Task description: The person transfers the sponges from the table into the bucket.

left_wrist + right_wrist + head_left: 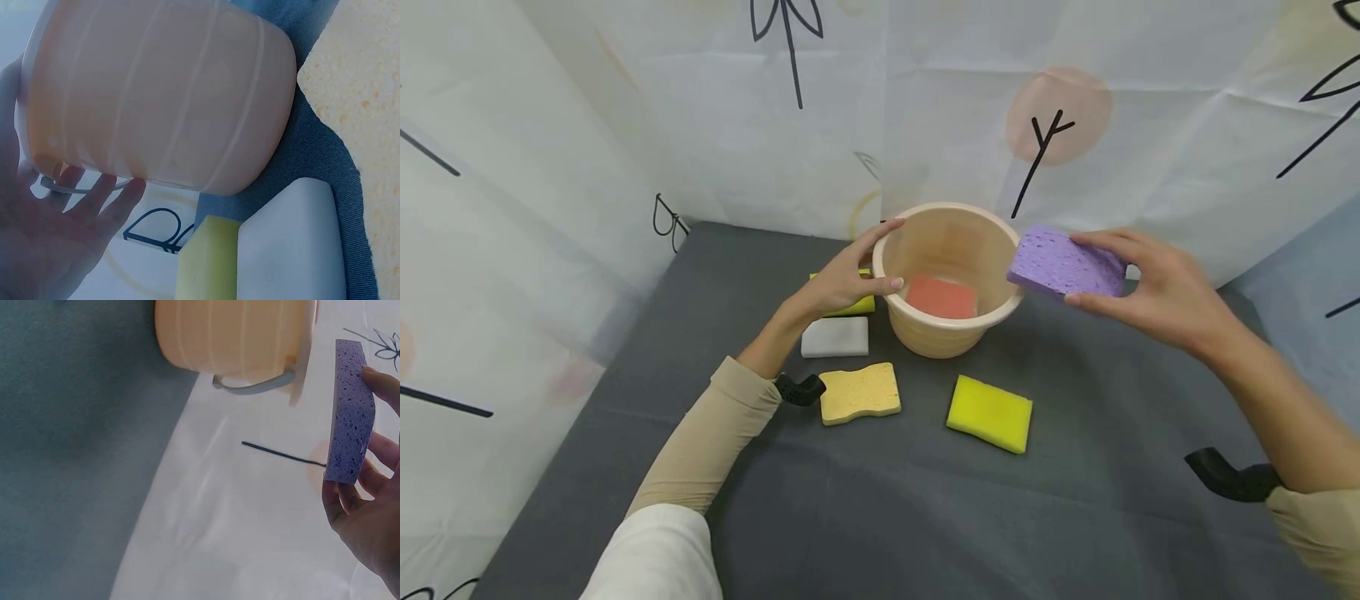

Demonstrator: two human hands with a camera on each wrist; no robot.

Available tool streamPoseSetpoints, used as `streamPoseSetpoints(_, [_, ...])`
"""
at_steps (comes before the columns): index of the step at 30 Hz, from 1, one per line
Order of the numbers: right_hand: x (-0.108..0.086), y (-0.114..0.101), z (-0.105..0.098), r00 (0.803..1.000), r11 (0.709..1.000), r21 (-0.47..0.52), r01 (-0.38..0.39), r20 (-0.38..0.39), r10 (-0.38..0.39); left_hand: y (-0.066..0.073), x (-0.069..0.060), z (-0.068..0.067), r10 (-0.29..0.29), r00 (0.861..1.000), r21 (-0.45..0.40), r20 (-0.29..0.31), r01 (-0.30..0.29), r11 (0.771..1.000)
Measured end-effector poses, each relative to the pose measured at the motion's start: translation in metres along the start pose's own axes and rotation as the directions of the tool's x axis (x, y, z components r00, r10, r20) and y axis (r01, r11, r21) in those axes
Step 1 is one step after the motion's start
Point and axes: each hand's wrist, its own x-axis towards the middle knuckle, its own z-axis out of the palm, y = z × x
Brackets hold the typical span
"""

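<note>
My right hand (pixel 1172 287) pinches a purple sponge (pixel 1067 263) between thumb and fingers, beside the right rim of a peach bucket (pixel 936 337). The right wrist view shows the purple sponge (pixel 351 415) edge-on in the right hand (pixel 375 519), away from the bucket (pixel 234 334). At the bucket's left rim, my left hand (pixel 842 279) grips it, thumb over the edge; in the left wrist view the left hand's (pixel 56 231) fingers lie along the bucket's outer wall (pixel 169 94). A reddish sponge (pixel 942 297) lies on the bucket's bottom.
On the grey tabletop (pixel 880 508), left of the bucket, lie a yellow-green sponge (pixel 853 307) and a white sponge (pixel 835 337). Nearer are a wavy pale-yellow sponge (pixel 860 393) and a bright yellow sponge (pixel 990 414). A patterned white cloth (pixel 940 100) hangs behind.
</note>
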Motion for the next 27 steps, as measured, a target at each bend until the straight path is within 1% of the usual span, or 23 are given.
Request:
streamPoseSetpoints(4, [0.007,-0.007,0.002,0.999,0.999,-0.005,0.037,0.011,-0.037,0.0,-0.001,0.0,0.008,1.0,0.008,-0.007,-0.008,1.0])
streamPoseSetpoints(8, [0.016,-0.014,0.005,0.997,0.998,-0.002,0.058,0.051,-0.057,-0.001,0.0,0.0,0.014,1.0,0.009,-0.01,-0.014,1.0])
streamPoseSetpoints(14, [0.031,-0.028,0.011,0.992,0.997,0.027,0.078,0.096,-0.081,-0.001,0.001,-0.001,-0.004,1.0,0.014,-0.005,0.004,1.0])
streamPoseSetpoints(19, [0.038,-0.037,0.016,0.989,0.994,0.047,0.098,0.106,-0.103,0.0,0.001,0.0,-0.011,1.0,0.022,-0.007,0.011,1.0])
streamPoseSetpoints(27, [0.052,-0.046,0.027,0.984,0.991,0.058,0.117,0.127,-0.123,-0.001,0.002,0.0,0.019,1.0,0.025,-0.009,-0.018,1.0])
